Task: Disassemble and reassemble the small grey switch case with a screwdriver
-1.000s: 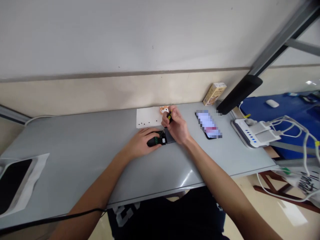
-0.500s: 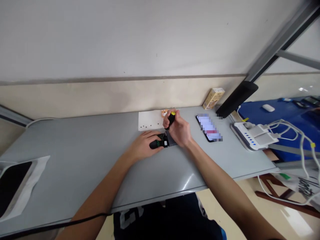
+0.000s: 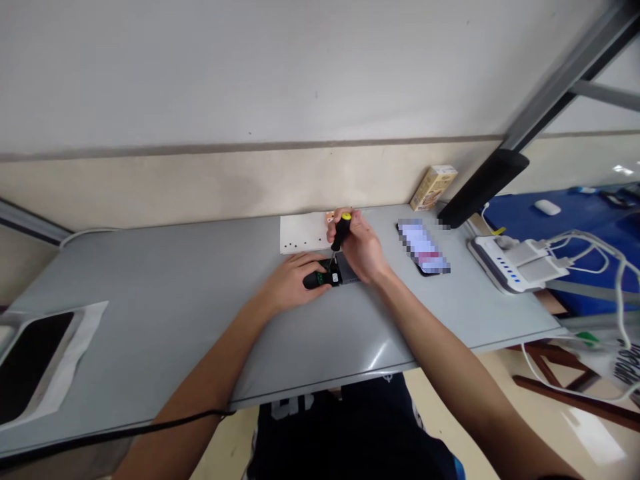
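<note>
My left hand point(image 3: 287, 280) lies on the grey table point(image 3: 165, 313), its fingers closed over a small black device point(image 3: 323, 277) with a green circuit board showing. My right hand point(image 3: 364, 250) grips a screwdriver point(image 3: 341, 231) with a black and yellow handle, held nearly upright. Its tip points down onto the device. Behind the hands lies a white sheet of paper point(image 3: 300, 233) with several small dark screws on it.
A phone point(image 3: 424, 248) lies to the right, screen lit. Further right sit a white charging hub point(image 3: 505, 265) with cables, a small yellow carton point(image 3: 433, 187) by the wall and a black lamp arm point(image 3: 483, 187). At far left a black screen point(image 3: 30, 357) rests on white wrap.
My right hand has raised the screwdriver more upright over the device. My left hand stays on the device. The view shifted a little.
</note>
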Demonstrator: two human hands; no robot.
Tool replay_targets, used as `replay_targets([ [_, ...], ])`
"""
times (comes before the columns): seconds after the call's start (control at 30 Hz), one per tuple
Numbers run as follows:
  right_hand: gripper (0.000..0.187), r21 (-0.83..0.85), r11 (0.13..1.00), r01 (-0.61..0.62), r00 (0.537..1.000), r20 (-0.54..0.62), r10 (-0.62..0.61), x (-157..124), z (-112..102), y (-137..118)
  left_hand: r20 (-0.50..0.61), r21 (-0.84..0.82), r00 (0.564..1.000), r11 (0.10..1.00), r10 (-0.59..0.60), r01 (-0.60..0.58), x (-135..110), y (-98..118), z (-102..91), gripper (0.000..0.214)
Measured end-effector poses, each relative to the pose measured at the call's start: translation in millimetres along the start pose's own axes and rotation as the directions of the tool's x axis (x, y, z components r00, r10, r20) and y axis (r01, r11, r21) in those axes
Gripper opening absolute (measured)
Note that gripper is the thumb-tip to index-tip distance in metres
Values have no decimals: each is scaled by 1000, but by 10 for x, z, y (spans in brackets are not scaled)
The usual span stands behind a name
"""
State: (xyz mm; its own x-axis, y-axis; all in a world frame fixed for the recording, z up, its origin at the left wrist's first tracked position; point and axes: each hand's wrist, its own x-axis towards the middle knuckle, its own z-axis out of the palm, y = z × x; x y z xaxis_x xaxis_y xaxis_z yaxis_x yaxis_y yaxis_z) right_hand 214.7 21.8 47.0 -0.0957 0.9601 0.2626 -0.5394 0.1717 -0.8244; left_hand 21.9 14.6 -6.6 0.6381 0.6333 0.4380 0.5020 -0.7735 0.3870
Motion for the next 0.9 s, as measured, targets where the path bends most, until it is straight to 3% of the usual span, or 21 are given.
replay_targets([
  [0.13,45,49,999,-12,1000,22,11,-21,7,1,13,10,1000,1000,-8,8,1,11,-14,18],
  [0.23,35,84,996,25,999,39,-28,-32,-9,3,24,13,1000,1000,-4,4,0,4,-18,18],
  [0.47,33,-42,998,52,999,6,-52,1,-65,40,46,16,999,1000,6,-7,11,-25,-13,17],
  [0.57,37,-75,997,24,1000,15,-23,5,-77,12,65,19,998,1000,6,-8,18,-14,-30,17],
  [0.73,41,34,996,-77,997,15,76,-19,-48,-65,92,10,996,1000,-18,17,26,4,-47,16],
  [0.9,49,28,998,-64,997,-42,65,-73,10,-71,125,6,990,998,-64,64,47,30,-65,28],
])
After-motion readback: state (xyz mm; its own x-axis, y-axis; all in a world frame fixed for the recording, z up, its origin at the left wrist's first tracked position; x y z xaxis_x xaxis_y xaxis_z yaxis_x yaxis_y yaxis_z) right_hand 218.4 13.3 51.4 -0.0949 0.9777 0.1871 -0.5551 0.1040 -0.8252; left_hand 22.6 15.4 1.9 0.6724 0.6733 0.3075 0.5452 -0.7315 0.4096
